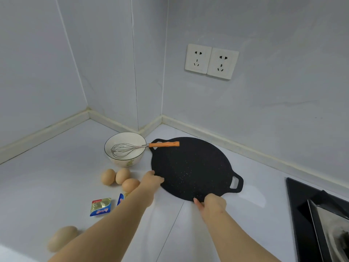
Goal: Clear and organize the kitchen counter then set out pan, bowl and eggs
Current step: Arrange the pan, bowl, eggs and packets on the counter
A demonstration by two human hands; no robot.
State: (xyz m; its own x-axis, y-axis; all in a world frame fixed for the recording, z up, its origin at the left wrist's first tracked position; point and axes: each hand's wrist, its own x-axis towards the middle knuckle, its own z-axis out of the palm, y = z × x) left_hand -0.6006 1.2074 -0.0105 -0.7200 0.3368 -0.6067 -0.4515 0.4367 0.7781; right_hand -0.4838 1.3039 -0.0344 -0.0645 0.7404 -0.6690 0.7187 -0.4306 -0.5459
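Note:
A flat black round pan (pixel 192 167) with two loop handles lies on the white counter (pixel 56 167) near the back corner. My left hand (pixel 151 181) grips its left rim and my right hand (pixel 213 204) grips its front rim. Left of the pan stands a white bowl (pixel 113 157) holding a wire whisk (pixel 132 147) whose orange handle reaches over the pan. Three brown eggs (pixel 120 178) lie in front of the bowl, the nearest one beside my left wrist.
Two small foil packets (pixel 100 206) lie in front of the eggs, one partly hidden by my left arm. A potato-like brown lump (pixel 61 238) sits at the near left. A black stove (pixel 306 214) with a metal tray fills the right edge. Wall sockets (pixel 211 61) are above.

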